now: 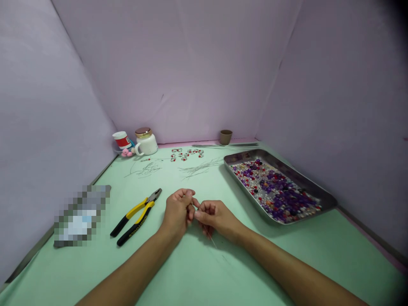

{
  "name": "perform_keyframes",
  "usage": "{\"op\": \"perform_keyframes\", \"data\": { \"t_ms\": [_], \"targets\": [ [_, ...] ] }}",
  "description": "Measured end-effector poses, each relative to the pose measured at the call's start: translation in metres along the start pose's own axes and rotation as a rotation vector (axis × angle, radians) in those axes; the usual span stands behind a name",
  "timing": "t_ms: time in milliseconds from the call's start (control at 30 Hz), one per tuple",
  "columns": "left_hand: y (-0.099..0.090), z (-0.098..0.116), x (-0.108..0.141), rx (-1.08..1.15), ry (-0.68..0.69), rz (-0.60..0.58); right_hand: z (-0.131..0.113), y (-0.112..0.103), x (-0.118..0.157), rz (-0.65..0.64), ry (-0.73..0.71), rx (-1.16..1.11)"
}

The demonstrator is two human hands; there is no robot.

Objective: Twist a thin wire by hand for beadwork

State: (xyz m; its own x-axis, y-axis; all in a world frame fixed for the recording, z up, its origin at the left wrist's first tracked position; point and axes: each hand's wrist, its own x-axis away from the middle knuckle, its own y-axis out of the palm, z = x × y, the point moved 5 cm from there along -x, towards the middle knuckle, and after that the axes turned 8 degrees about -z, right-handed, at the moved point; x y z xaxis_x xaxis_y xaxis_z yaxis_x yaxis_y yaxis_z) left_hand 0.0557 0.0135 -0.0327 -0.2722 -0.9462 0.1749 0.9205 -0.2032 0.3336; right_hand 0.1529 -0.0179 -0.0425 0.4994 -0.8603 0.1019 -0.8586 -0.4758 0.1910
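My left hand (179,211) and my right hand (218,219) meet above the middle of the green table, fingertips almost touching. Both are closed in a pinch. A thin wire (213,241) runs out below my right fingers, slanting down towards the table. Its other end passes between the fingertips of both hands, where fingers mostly cover it; whether a bead is on it I cannot tell. Left of my hands lie pliers (137,216) with yellow and black handles, jaws pointing away. To the right stands a metal tray (248,199) of purple, red, white and clear beads.
Beaded pieces (187,154) in red and clear lie towards the back, near loose cut wires (199,168) and long wires (236,145). A lidded white mug (148,144), a red-and-white tub (122,140) and a brown cup (226,137) stand behind. A blurred object (83,216) lies left.
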Motion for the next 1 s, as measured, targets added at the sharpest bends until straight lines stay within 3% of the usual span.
{"op": "perform_keyframes", "data": {
  "t_ms": [200,400,533,800,1000],
  "targets": [
    [0.004,-0.008,0.004,0.016,-0.074,-0.013,0.003,0.001,-0.001,0.012,0.044,0.035],
    [0.002,-0.008,0.007,0.086,-0.156,0.013,0.005,0.005,-0.001,-0.060,0.083,0.122],
    [-0.006,0.005,0.005,0.146,-0.164,0.076,0.005,0.006,0.001,-0.096,0.097,0.133],
    [-0.036,0.042,-0.009,0.178,-0.050,0.211,0.003,0.009,0.001,-0.135,0.118,0.118],
    [-0.053,0.054,-0.013,0.196,0.004,0.263,0.002,0.012,0.004,-0.163,0.152,0.137]
  ]
}}
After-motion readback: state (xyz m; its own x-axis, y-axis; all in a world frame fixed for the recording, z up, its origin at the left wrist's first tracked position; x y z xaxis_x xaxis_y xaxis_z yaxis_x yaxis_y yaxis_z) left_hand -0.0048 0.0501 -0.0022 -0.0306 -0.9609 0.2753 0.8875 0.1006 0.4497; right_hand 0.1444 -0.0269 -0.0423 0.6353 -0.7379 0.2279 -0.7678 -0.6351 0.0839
